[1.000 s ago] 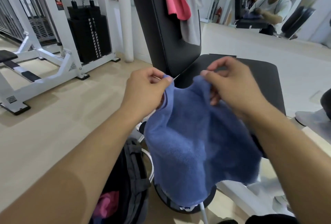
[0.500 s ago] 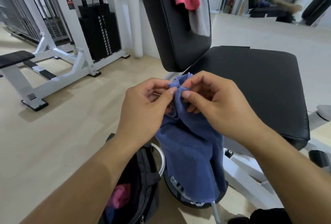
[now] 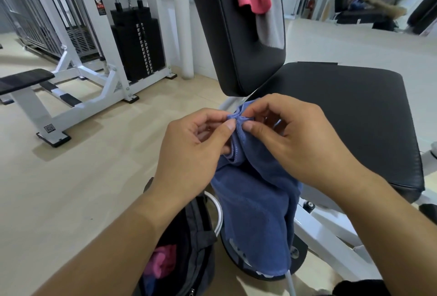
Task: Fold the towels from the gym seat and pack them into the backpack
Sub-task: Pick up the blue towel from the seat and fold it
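The top corners of a blue towel (image 3: pixel 255 201) are pinched between thumb and forefinger of the left hand (image 3: pixel 194 154) and of the right hand (image 3: pixel 295 139), the two pinches brought together so the fingertips nearly touch. The towel is held in the air, hanging doubled below the fingers, just in front of the near left corner of the black gym seat (image 3: pixel 350 116). A fold is judged under way; next, a further fold is needed. An open backpack (image 3: pixel 189 248) stands on the floor below, pink cloth already inside.
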A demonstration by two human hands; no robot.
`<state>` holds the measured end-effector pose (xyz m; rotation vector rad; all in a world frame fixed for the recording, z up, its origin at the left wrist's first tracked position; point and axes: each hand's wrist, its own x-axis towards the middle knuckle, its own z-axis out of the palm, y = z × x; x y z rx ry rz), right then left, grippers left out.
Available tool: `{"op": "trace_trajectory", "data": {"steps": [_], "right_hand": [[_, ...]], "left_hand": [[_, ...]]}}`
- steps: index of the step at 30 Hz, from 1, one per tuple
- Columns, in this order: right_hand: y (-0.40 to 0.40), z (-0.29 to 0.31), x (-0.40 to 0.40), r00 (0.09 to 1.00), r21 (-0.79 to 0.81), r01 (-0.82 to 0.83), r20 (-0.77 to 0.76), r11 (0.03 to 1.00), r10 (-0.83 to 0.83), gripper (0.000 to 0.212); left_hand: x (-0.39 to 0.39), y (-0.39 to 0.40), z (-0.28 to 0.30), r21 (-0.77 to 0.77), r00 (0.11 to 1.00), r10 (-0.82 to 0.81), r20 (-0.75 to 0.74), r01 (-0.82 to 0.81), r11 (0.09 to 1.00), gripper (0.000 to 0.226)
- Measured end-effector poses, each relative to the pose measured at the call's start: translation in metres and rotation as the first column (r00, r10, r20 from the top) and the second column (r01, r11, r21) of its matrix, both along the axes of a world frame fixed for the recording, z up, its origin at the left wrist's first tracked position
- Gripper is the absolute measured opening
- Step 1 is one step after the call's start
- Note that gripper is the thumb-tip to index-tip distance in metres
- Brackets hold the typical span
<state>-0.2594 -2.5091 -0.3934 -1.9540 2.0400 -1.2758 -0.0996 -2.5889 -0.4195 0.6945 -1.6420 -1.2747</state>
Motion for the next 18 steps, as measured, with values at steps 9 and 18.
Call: {"op": "trace_trajectory", "data": {"steps": [9,18], "right_hand": [[0.004,0.001,0.002,1.000,-0.080,-0.012,0.021,0.997,0.014,0.006],[0.016,0.008,-0.011,0.955,0.115,-0.140,-0.247,0.983,0.165,0.052]], "left_hand": [[0.002,0.007,0.005,-0.002,0.998,-0.043,0.035,0.043,0.999,0.023],[0.029,-0.010,0.012,0.043,0.896,-0.424,0.130,0.422,0.905,0.011]]}}
